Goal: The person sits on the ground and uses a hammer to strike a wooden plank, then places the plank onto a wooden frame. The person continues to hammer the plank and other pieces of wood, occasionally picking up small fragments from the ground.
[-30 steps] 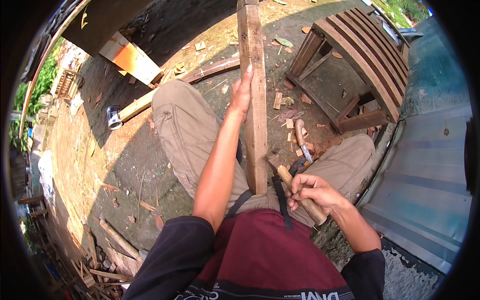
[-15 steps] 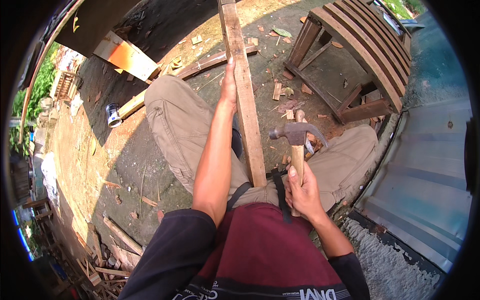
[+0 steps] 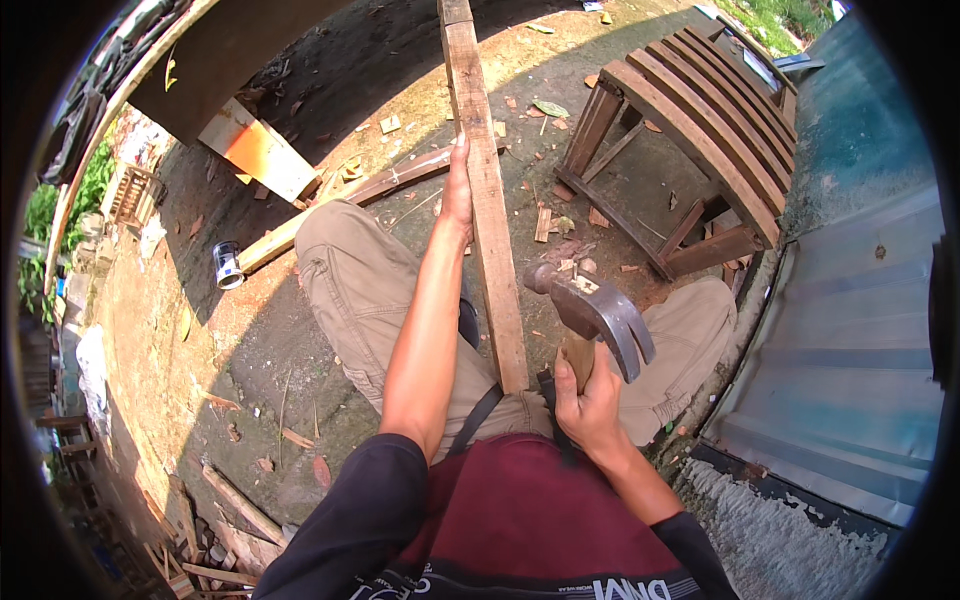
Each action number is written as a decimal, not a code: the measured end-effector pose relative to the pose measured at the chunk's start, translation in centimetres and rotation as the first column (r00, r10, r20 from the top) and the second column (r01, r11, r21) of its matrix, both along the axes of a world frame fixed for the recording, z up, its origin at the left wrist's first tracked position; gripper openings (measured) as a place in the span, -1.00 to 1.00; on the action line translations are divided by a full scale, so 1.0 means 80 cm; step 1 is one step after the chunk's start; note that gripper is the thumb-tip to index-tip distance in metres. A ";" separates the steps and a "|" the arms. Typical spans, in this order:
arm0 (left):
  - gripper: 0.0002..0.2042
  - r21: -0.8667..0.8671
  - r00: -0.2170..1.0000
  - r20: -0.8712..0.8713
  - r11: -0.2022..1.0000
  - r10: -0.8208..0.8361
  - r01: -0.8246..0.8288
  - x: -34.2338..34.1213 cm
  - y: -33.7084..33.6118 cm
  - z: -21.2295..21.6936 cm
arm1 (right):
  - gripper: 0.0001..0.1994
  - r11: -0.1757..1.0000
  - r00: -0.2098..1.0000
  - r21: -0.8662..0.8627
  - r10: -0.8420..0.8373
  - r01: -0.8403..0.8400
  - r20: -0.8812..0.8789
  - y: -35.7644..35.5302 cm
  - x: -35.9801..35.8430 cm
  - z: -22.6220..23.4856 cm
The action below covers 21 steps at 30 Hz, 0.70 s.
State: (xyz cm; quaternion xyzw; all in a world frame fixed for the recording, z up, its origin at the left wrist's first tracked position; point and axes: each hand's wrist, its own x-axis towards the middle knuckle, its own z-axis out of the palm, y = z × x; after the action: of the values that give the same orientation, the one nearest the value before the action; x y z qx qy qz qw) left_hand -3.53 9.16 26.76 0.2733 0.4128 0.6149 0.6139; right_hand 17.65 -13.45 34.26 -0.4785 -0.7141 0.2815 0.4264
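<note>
A long wooden beam (image 3: 492,250) runs from my lap away from me, its near end between my thighs. My left hand (image 3: 457,192) grips the beam's left side, thumb upward along it; the fingers on its underside are hidden. Right of the beam, my right hand (image 3: 590,405) is closed round the wooden handle of a claw hammer (image 3: 590,312). The hammer's head is raised, with its striking face toward the beam and its claw toward the right. The hammer and the beam are apart.
A slatted wooden bench (image 3: 690,140) stands at the far right, beside corrugated metal sheeting (image 3: 800,370). Another timber (image 3: 400,176) lies beyond my left knee, near a small can (image 3: 228,265) and a board with an orange patch (image 3: 262,150). Wood chips litter the ground.
The hammer's head has tilted toward me and swung slightly downward, so its top and split claw now show. My left hand has stayed on the beam. The view has shifted slightly.
</note>
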 end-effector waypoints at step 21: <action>-0.18 0.271 0.849 0.390 0.925 -0.357 0.265 0.009 -0.011 -0.024 | -0.73 0.934 0.921 -0.289 -0.289 0.210 -0.263 0.096 0.016 0.001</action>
State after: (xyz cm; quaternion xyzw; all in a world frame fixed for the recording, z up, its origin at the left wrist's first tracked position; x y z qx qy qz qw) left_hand -2.83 8.29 24.87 0.2560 0.1503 0.5911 0.7499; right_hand 18.96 -5.78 34.33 -0.5685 -0.5312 0.3833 0.4977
